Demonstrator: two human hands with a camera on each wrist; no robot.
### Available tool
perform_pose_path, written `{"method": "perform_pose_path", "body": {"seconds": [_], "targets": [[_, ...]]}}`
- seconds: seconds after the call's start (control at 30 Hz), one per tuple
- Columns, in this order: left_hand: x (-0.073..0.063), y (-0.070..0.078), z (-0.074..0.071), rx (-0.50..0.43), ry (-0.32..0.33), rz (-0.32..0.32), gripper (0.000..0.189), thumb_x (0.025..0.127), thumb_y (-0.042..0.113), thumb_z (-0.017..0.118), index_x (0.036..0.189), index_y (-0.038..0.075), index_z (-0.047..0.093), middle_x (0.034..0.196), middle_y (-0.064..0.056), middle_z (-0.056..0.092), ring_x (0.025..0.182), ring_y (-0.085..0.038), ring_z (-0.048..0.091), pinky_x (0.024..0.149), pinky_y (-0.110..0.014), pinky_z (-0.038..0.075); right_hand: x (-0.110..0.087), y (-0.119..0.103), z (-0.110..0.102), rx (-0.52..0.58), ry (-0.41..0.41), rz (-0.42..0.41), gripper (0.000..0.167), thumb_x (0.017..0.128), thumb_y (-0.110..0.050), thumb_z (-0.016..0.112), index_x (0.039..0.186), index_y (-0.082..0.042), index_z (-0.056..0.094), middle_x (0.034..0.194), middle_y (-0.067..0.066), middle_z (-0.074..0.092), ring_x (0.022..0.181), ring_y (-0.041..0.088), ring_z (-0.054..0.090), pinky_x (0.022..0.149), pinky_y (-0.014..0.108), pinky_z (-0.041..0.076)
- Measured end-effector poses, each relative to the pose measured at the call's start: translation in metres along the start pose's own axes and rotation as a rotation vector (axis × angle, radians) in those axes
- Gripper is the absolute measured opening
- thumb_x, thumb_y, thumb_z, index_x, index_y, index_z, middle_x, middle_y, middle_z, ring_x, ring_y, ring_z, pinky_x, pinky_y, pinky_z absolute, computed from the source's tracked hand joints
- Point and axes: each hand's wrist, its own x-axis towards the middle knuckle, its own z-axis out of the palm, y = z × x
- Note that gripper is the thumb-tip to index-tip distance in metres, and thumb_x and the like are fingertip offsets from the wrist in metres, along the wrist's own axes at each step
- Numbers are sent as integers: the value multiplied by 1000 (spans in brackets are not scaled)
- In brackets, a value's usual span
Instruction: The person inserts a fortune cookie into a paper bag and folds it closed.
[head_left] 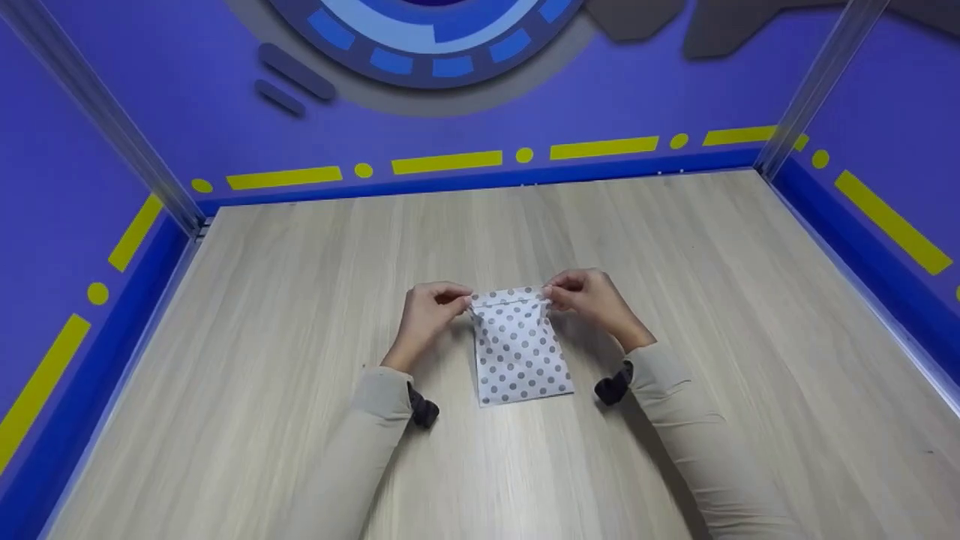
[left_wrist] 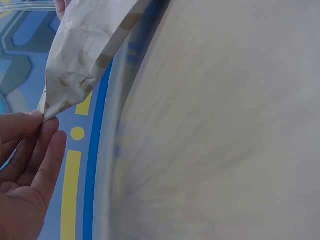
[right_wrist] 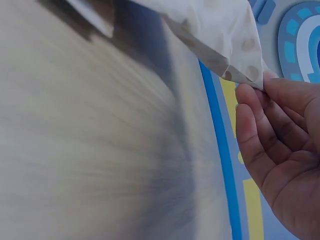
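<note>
A white paper bag (head_left: 519, 352) with grey polka dots is at the middle of the table, its top edge folded over in a narrow band. My left hand (head_left: 433, 311) pinches the left end of that fold between thumb and fingers. At the opposite end, my right hand (head_left: 589, 298) pinches the right corner the same way. Seen from the left wrist, the bag's corner (left_wrist: 75, 65) tapers into the thumb and fingertips. The right wrist view likewise has the other corner (right_wrist: 235, 50) caught between thumb and forefinger. What the bag contains is hidden.
The wood-grain table (head_left: 300, 360) is enclosed by blue-purple panels (head_left: 450, 135) with yellow markings at the back and both sides. Metal posts (head_left: 817, 82) stand at the back corners. Both wrists wear black straps with small devices (head_left: 613, 386) beside the bag.
</note>
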Motion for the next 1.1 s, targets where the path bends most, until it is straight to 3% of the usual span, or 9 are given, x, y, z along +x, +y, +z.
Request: {"method": "perform_pose_path", "body": {"seconds": [0.2, 0.43, 0.63, 0.77, 0.87, 1.03, 1.1], "targets": [[6, 0, 8, -49, 16, -36, 9, 84, 3, 70, 92, 2, 74, 89, -10, 71, 76, -12, 62, 68, -23, 54, 1, 5, -3, 51, 10, 47, 22, 92, -12, 64, 103, 6, 68, 93, 16, 70, 71, 10, 66, 72, 29, 56], [7, 1, 11, 11, 25, -32, 9, 84, 4, 70, 93, 2, 74, 91, -11, 72, 80, -14, 62, 72, -22, 50, 4, 9, -3, 48, 27, 117, 24, 92, -14, 64, 108, 3, 68, 100, 18, 70, 74, 10, 66, 73, 26, 55], [7, 0, 11, 33, -33, -52, 14, 90, 10, 64, 98, 4, 74, 93, -9, 70, 81, -13, 59, 71, -22, 48, 6, 12, -4, 25, 29, 139, 26, 92, -15, 64, 111, 3, 67, 100, 19, 70, 73, 12, 67, 71, 25, 55], [7, -2, 9, 55, -63, -52, 17, 93, 13, 62, 101, 4, 74, 97, -9, 71, 85, -14, 60, 77, -26, 49, 7, 15, -5, -13, 16, 140, 30, 93, -15, 62, 116, 3, 65, 104, 21, 69, 75, 11, 67, 72, 23, 53], [7, -4, 7, 71, -75, -60, 19, 94, 15, 60, 103, 4, 73, 102, -9, 71, 91, -16, 61, 85, -30, 49, 5, 12, -6, 15, -6, 141, 34, 94, -13, 59, 123, 6, 60, 109, 23, 68, 79, 15, 68, 74, 26, 55], [6, -4, 1, 95, -85, -60, 24, 98, 18, 55, 108, 4, 71, 102, -9, 70, 89, -16, 59, 84, -32, 48, 4, 13, -8, 85, -10, 126, 37, 97, -13, 55, 127, 8, 55, 108, 24, 67, 81, 20, 69, 75, 31, 56], [6, -4, -2, 112, -88, -59, 27, 100, 21, 52, 114, 5, 69, 108, -9, 70, 96, -16, 61, 88, -32, 48, 7, 19, -9, 101, 2, 128, 38, 97, -16, 55, 128, 7, 56, 107, 22, 67, 80, 18, 69, 74, 30, 56]]}}
